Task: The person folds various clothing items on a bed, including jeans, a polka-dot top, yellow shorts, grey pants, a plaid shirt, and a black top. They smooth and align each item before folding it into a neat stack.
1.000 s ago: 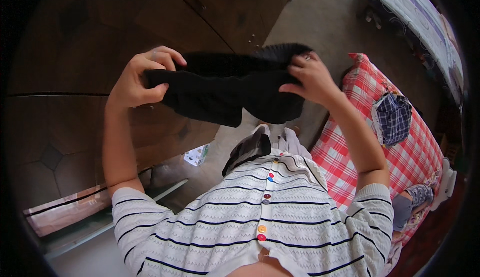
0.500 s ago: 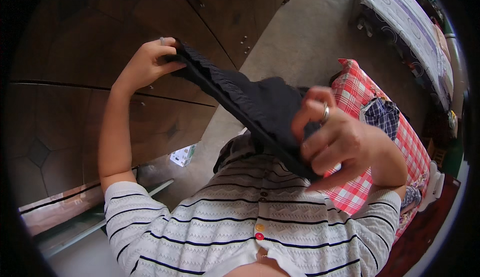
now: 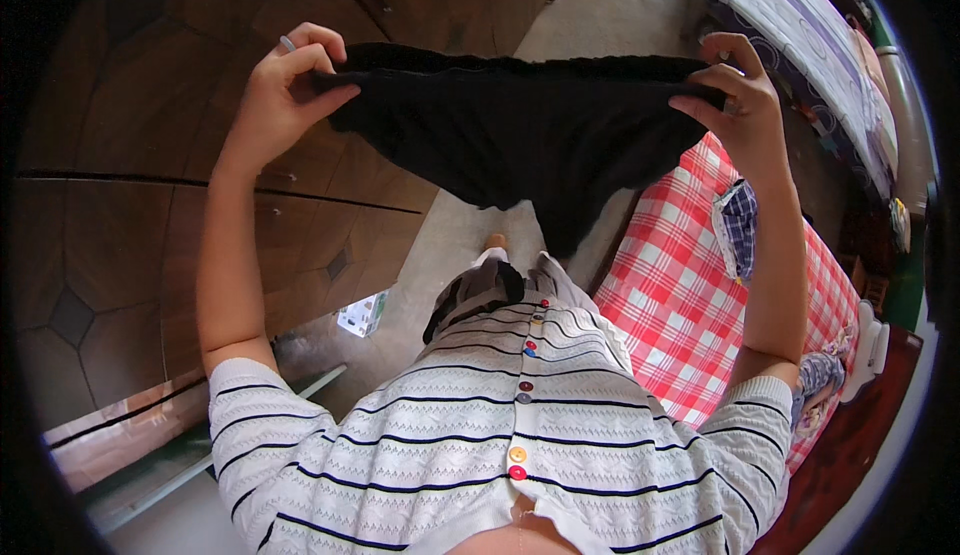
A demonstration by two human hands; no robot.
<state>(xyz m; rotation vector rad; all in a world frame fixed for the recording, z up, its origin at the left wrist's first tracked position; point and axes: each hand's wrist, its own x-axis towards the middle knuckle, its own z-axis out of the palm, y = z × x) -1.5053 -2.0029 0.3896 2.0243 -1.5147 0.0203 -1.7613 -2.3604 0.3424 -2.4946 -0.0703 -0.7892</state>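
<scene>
Stretched out in front of me hangs a pair of black shorts [image 3: 520, 120], their waist edge running nearly level between my two hands. My left hand [image 3: 295, 85] pinches one end of that edge between thumb and fingers. The opposite end is gripped by my right hand [image 3: 740, 95], its thumb below and fingers above. The cloth droops in the middle, where a narrower part hangs lowest. Both forearms are raised and wide apart.
On the right, a red-and-white checked cloth [image 3: 660, 305] covers a low surface with a dark plaid garment [image 3: 738, 230] on it. Wooden cabinet doors [image 3: 130, 255] fill the left. A bed [image 3: 800, 45] stands far right. A small white box [image 3: 362, 313] sits on the floor.
The shorts have gone from a slanting, bunched shape to spread out level. My right hand has moved up and away and now grips the waist edge; my left hand rose slightly.
</scene>
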